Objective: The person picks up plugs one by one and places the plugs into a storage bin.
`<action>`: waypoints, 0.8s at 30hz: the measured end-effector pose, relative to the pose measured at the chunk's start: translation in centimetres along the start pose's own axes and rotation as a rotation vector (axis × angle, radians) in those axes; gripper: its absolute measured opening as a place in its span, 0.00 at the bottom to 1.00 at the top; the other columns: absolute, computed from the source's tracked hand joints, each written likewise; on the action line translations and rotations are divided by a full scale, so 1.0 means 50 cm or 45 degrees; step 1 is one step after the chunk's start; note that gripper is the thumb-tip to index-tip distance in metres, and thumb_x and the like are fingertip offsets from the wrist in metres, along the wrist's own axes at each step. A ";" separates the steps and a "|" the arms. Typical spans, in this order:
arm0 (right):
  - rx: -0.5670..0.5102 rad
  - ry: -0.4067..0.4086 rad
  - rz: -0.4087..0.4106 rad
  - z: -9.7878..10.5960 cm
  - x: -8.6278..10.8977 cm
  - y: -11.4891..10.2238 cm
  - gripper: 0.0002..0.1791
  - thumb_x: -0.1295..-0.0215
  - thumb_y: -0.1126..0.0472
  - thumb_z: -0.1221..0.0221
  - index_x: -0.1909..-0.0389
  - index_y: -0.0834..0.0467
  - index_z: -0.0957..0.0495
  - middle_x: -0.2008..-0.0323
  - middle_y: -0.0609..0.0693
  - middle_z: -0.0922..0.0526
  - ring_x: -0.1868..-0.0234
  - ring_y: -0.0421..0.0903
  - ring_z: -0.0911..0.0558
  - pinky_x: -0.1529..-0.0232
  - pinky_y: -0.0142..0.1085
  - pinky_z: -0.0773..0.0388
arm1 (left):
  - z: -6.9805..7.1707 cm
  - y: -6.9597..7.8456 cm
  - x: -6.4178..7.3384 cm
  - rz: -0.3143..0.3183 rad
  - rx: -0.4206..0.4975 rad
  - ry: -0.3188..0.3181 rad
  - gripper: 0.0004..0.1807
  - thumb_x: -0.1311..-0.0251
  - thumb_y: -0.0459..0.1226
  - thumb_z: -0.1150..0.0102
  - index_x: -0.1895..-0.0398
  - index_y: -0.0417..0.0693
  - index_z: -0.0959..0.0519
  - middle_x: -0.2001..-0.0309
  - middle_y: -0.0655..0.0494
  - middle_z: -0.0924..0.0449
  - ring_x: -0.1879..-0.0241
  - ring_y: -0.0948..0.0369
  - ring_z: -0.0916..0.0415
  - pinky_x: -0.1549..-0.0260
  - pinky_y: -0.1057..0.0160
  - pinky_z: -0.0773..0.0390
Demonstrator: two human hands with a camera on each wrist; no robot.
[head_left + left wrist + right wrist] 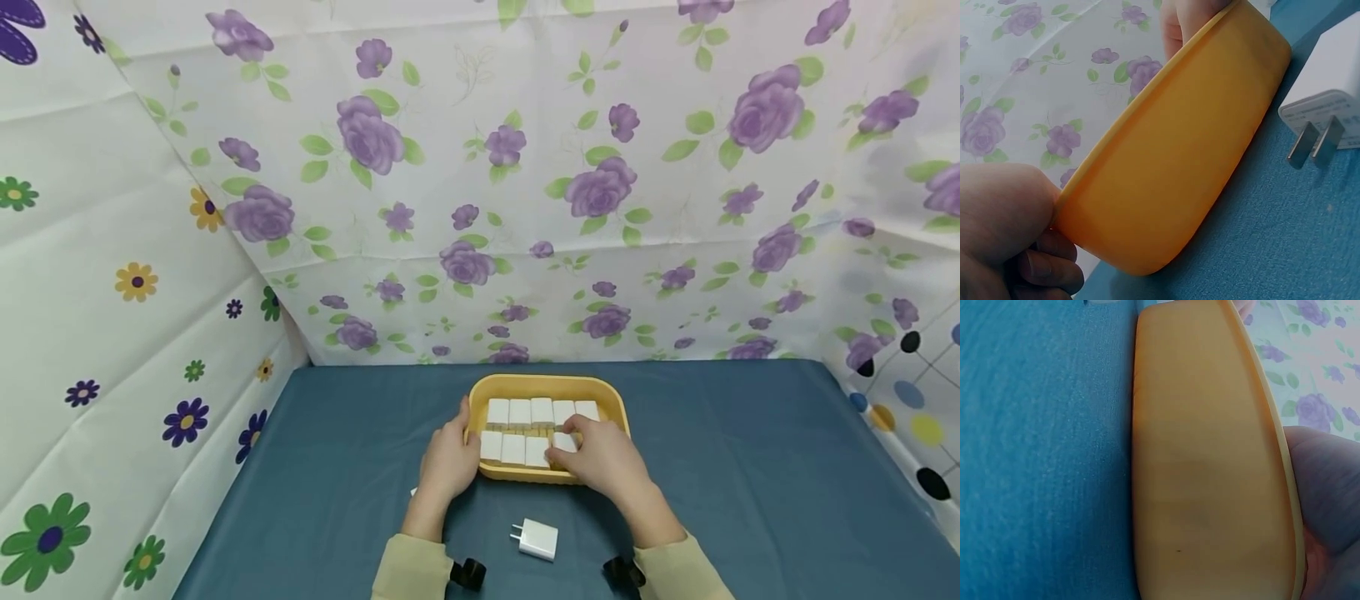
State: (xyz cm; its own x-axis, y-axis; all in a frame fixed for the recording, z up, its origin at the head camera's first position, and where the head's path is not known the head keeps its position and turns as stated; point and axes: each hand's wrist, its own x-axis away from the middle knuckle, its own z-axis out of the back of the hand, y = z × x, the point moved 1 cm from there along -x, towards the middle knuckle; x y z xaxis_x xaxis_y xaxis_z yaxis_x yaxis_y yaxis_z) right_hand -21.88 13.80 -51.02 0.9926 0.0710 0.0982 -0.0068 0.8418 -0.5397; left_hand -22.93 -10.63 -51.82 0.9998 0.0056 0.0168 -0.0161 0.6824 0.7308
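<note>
A yellow plastic tray point(543, 384) holds two rows of white plug-in chargers point(520, 413). At its left end my left hand point(450, 458) grips the rim; the left wrist view shows the thumb side over the edge and curled fingers point(1054, 269) outside. My right hand point(606, 458) reaches over the front right rim and pinches a white charger point(566, 442) at the right end of the front row. Its fingertips are hidden behind the tray wall point(1210, 456) in the right wrist view. One loose charger point(538, 540) lies on the cloth before the tray, prongs pointing left.
Blue-green cloth point(360, 433) covers the table. A small white piece point(413, 492) peeks out beside the left wrist, mostly hidden. Flowered sheets point(465, 208) hang behind the table and on the left; a dotted sheet point(907, 400) is at the right.
</note>
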 end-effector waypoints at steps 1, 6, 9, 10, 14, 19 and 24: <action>0.004 -0.003 -0.002 0.000 0.000 0.001 0.29 0.36 0.39 0.27 0.42 0.54 0.15 0.85 0.47 0.25 0.84 0.45 0.29 0.77 0.41 0.37 | 0.000 0.000 0.000 -0.006 -0.004 -0.002 0.34 0.24 0.35 0.48 0.16 0.42 0.38 0.29 0.42 0.24 0.41 0.45 0.17 0.55 0.43 0.18; 0.016 -0.016 0.000 0.000 -0.002 0.000 0.30 0.36 0.38 0.28 0.41 0.52 0.14 0.85 0.46 0.25 0.84 0.45 0.29 0.76 0.41 0.36 | 0.002 0.001 -0.004 -0.017 -0.012 -0.014 0.34 0.24 0.33 0.48 0.16 0.41 0.39 0.29 0.39 0.24 0.47 0.44 0.15 0.61 0.45 0.19; 0.015 -0.026 0.009 -0.001 -0.002 -0.001 0.28 0.35 0.39 0.28 0.42 0.52 0.14 0.85 0.46 0.25 0.84 0.45 0.28 0.77 0.40 0.35 | 0.001 -0.002 -0.004 -0.013 -0.011 -0.013 0.34 0.24 0.34 0.48 0.16 0.41 0.38 0.29 0.39 0.24 0.48 0.44 0.14 0.63 0.45 0.20; 0.012 -0.027 0.013 -0.001 -0.001 -0.001 0.27 0.34 0.39 0.28 0.43 0.52 0.13 0.85 0.46 0.25 0.84 0.45 0.28 0.77 0.40 0.34 | 0.002 -0.002 -0.004 -0.011 -0.009 -0.015 0.34 0.24 0.34 0.48 0.16 0.42 0.38 0.29 0.40 0.24 0.48 0.43 0.14 0.66 0.46 0.20; 0.012 -0.016 0.033 -0.001 0.001 -0.002 0.23 0.32 0.42 0.29 0.45 0.52 0.13 0.86 0.45 0.25 0.84 0.44 0.28 0.77 0.40 0.34 | 0.002 -0.004 -0.005 -0.018 0.009 -0.012 0.34 0.24 0.35 0.49 0.16 0.43 0.39 0.29 0.40 0.24 0.56 0.45 0.14 0.76 0.52 0.29; 0.012 0.003 0.051 -0.001 0.001 -0.002 0.20 0.31 0.44 0.30 0.47 0.52 0.13 0.86 0.45 0.26 0.84 0.44 0.29 0.78 0.39 0.35 | 0.001 -0.004 -0.005 -0.024 -0.013 -0.001 0.34 0.24 0.35 0.49 0.16 0.42 0.38 0.29 0.41 0.23 0.44 0.44 0.15 0.67 0.48 0.21; -0.003 0.023 0.046 -0.001 0.005 0.001 0.19 0.29 0.45 0.31 0.47 0.54 0.13 0.83 0.45 0.25 0.83 0.44 0.28 0.77 0.40 0.34 | -0.001 -0.005 -0.004 -0.033 -0.012 -0.009 0.34 0.24 0.34 0.49 0.16 0.42 0.38 0.29 0.40 0.24 0.42 0.44 0.16 0.65 0.47 0.21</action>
State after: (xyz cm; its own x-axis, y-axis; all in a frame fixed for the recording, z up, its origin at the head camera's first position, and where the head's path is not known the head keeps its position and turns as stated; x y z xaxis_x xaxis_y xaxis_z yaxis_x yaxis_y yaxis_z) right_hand -21.64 13.83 -51.04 0.9938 0.0917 0.0634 -0.0425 0.8376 -0.5447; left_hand -23.13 -10.75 -52.04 0.9998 -0.0171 0.0032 0.0095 0.6890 0.7247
